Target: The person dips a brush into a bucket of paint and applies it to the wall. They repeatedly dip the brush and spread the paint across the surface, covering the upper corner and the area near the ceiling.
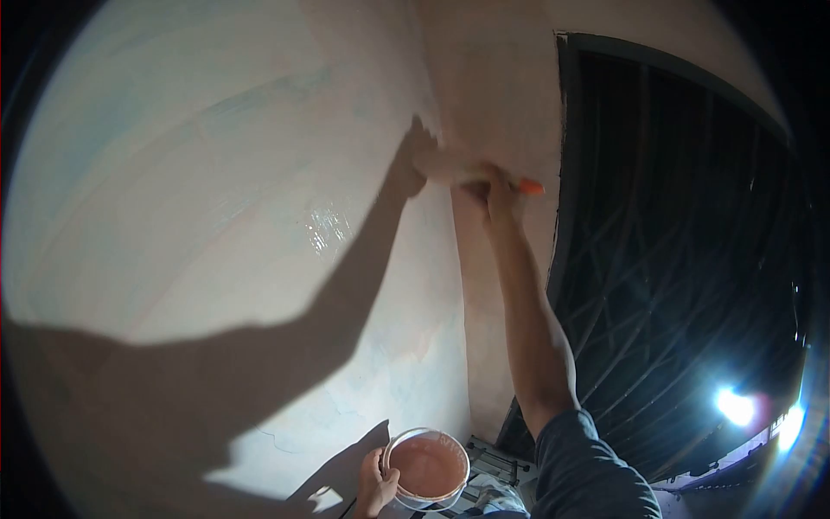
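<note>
My right hand (494,192) is raised at the wall corner, its fingers closed round a brush (531,187) with an orange handle end. The brush head is blurred and lies against or close to the pale wall (259,208); contact is hard to tell. Low in the view, my left hand (377,486) grips the rim of a round white bucket (468,471), thumb over the edge. Pinkish-brown paint (425,467) lies inside the bucket. Wet, shiny streaks show on the wall left of my right arm.
A dark window or door with a grille (666,216) takes up the right side. Bright lamps (737,406) glare at the lower right. Beneath the corner, behind the bucket, are a metal frame (497,463) and clear plastic (500,497). My arm's shadow crosses the wall.
</note>
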`<state>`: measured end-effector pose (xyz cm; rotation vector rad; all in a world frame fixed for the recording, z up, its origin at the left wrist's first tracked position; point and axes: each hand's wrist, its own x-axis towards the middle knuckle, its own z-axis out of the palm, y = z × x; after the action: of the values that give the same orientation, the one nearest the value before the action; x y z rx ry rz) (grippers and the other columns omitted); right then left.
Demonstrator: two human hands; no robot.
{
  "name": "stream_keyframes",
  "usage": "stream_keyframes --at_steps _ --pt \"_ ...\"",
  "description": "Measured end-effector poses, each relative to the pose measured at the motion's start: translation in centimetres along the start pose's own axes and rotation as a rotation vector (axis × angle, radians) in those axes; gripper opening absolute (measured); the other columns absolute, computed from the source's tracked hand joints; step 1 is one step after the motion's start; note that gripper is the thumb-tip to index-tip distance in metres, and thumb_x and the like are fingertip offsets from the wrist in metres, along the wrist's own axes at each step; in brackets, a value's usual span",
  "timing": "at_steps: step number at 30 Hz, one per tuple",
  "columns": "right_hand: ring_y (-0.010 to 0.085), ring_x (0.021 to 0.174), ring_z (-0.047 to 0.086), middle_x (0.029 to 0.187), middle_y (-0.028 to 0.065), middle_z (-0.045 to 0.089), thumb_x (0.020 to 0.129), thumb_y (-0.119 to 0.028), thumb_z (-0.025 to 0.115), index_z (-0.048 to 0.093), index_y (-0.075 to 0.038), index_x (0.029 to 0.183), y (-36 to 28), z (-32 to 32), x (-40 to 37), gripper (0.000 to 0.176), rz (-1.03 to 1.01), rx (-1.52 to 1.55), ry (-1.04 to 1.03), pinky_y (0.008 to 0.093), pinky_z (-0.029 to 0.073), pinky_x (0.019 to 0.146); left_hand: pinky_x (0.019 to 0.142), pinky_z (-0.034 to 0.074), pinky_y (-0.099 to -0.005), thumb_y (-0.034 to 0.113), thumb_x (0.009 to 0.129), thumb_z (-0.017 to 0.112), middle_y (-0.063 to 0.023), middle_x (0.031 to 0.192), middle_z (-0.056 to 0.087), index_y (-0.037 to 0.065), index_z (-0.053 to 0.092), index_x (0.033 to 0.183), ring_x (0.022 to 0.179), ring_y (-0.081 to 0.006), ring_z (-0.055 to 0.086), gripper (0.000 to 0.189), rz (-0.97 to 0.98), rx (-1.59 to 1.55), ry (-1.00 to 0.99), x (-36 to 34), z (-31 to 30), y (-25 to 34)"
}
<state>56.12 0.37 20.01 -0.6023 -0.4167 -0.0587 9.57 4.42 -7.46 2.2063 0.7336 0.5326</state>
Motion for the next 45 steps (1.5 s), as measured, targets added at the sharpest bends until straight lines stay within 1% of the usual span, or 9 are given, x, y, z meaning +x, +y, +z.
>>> stream_keyframes --at_steps 8,10,11,12,14,20,35,43,45 --pt "0.0200 0.065 0.070 0.081 0.0136 0.069 0.076 -0.019 0.069 0.067 0.004 0.084 -5.9 4.6 5.8 0.024 0.037 -0.641 -0.118 0.0312 0.060 0.059 0.076 0.051 -0.0360 0.004 0.071 0.058 -0.0184 0.100 0.060 -0.003 0.057 0.112 0.084 -0.0282 0.063 0.041 -0.042 -0.017 -0.036 0.5 -0.1 0.8" --pt "0.0190 0.064 0.069 0.072 0.0094 0.069 0.078 -0.029 0.065 0.067 0.001 0.073 -6.2 8.3 13.2 0.031 -0.597 -1.045 -0.223 0.0302 0.054 0.058 0.075 0.051 -0.0359 0.003 0.071 0.057 -0.0179 0.100 0.060 -0.003 0.057 0.112 0.083 -0.0275 0.063 0.041 -0.014 -0.013 -0.006 0.1 -0.1 0.6" --pt "0.0195 0.069 0.069 0.079 0.0107 0.070 0.080 -0.030 0.061 0.067 0.001 0.078 -11.2 11.6 11.8 0.032 -0.885 -1.680 -0.247 0.0297 0.053 0.058 0.076 0.051 -0.0353 0.003 0.071 0.057 -0.0172 0.100 0.061 -0.003 0.056 0.112 0.084 -0.0264 0.063 0.041 -0.046 -0.057 0.003 -0.2 -0.1 0.5" --pt "0.0195 0.069 0.069 0.079 0.0107 0.070 0.080 -0.030 0.061 0.067 0.001 0.078 -14.6 15.1 10.4 0.032 -0.887 -1.674 -0.249 0.0297 0.053 0.058 0.076 0.051 -0.0347 0.003 0.071 0.057 -0.0165 0.100 0.061 -0.003 0.056 0.113 0.085 -0.0254 0.063 0.042 -0.083 -0.099 0.010 -0.5 -0.1 0.7" --pt "0.0297 0.070 0.065 0.090 0.0196 0.061 0.089 -0.007 0.057 0.055 0.009 0.101 -19.1 20.5 9.0 0.019 -0.311 -0.214 -0.017 0.0384 0.060 0.058 0.076 0.051 -0.0342 0.003 0.072 0.057 -0.0162 0.101 0.061 -0.003 0.056 0.113 0.086 -0.0246 0.063 0.042 -0.096 -0.080 0.031 -1.0 -0.6 1.7" --pt "0.0295 0.069 0.065 0.090 0.0202 0.061 0.086 -0.006 0.059 0.054 0.012 0.099 -18.1 20.9 12.6 0.023 -0.158 0.287 -0.300 0.0384 0.059 0.059 0.080 0.050 -0.0340 0.003 0.072 0.058 -0.0165 0.104 0.061 -0.002 0.055 0.114 0.091 -0.0246 0.063 0.042 -0.137 -0.075 0.025 -1.6 -1.3 3.3" --pt "0.0217 0.065 0.068 0.087 0.0142 0.067 0.083 -0.013 0.065 0.061 0.001 0.103 3.8 -8.5 -5.7 0.025 0.240 -0.413 0.176 0.0293 0.061 0.055 0.079 0.050 -0.0355 0.005 0.072 0.057 -0.0183 0.103 0.061 -0.003 0.057 0.112 0.089 -0.0283 0.063 0.041 -0.048 0.046 -0.069 0.7 0.0 -0.5" --pt "0.0216 0.057 0.068 0.070 0.0149 0.067 0.079 -0.016 0.068 0.063 0.008 0.078 -7.8 8.7 5.7 0.024 -0.074 -0.493 -0.033 0.0317 0.058 0.052 0.079 0.050 -0.0353 0.003 0.072 0.057 -0.0178 0.103 0.060 -0.002 0.056 0.113 0.088 -0.0274 0.063 0.042 0.012 -0.044 -0.005 0.0 0.6 -1.8" --pt "0.0215 0.064 0.067 0.072 0.0153 0.066 0.083 -0.010 0.064 0.061 0.008 0.087 -8.8 12.5 16.8 0.019 -0.645 -1.033 -0.304 0.0324 0.059 0.060 0.079 0.050 -0.0352 0.003 0.072 0.057 -0.0177 0.103 0.060 -0.002 0.056 0.113 0.089 -0.0271 0.063 0.041 0.042 -0.086 0.015 0.1 0.4 -0.4"
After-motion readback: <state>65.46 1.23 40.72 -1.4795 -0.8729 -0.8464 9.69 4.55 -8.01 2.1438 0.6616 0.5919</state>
